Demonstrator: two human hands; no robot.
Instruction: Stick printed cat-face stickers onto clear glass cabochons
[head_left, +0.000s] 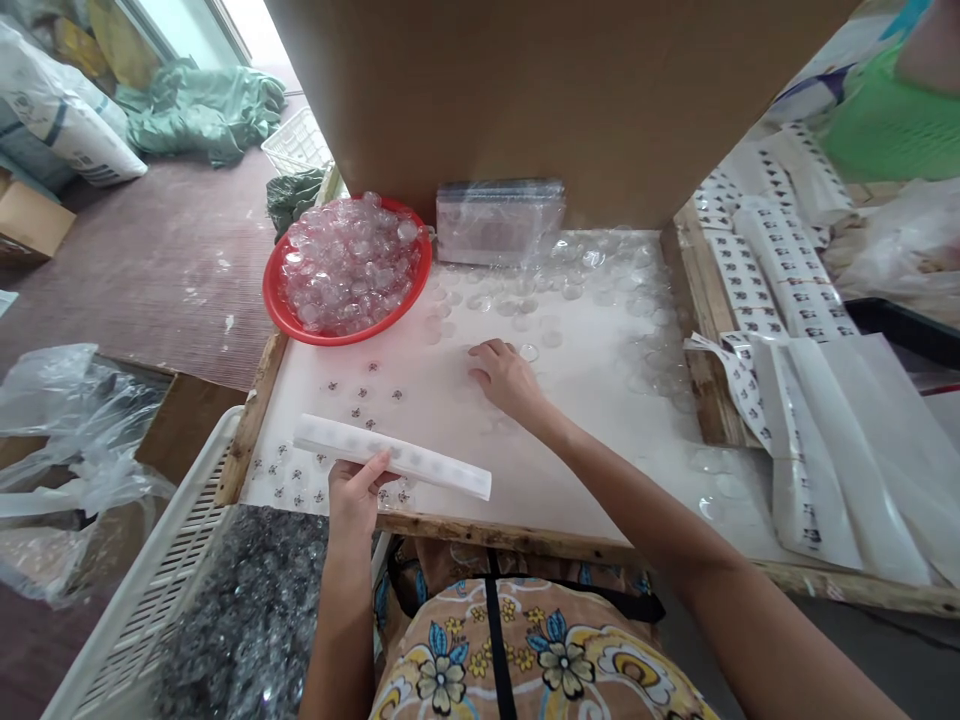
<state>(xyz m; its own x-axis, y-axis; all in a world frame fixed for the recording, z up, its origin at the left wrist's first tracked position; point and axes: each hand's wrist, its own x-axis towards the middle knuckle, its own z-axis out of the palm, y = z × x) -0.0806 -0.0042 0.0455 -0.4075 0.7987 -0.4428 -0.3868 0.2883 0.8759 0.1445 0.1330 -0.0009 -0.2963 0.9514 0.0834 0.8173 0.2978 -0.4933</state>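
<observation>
My left hand [355,492] grips a folded white strip of sticker sheet [442,473], thumb on top; faint dark prints show through it. Low over the white board, my right hand [510,382] has bent fingers with the thumb apart, and I see nothing between them. A clear round disc [529,352] lies just beside its knuckles. More clear discs [517,305] are scattered behind it and along the right side. Near my left hand, several discs with small dark printed marks [298,474] lie on the board.
A red basin [274,312] heaped with clear discs stands at the back left. A plastic-wrapped pack [480,225] leans against a large cardboard box [555,100]. Sticker sheets [806,270] lie at right. A white crate [161,570] of clear pieces sits below left. Wooden strips [510,535] edge the board.
</observation>
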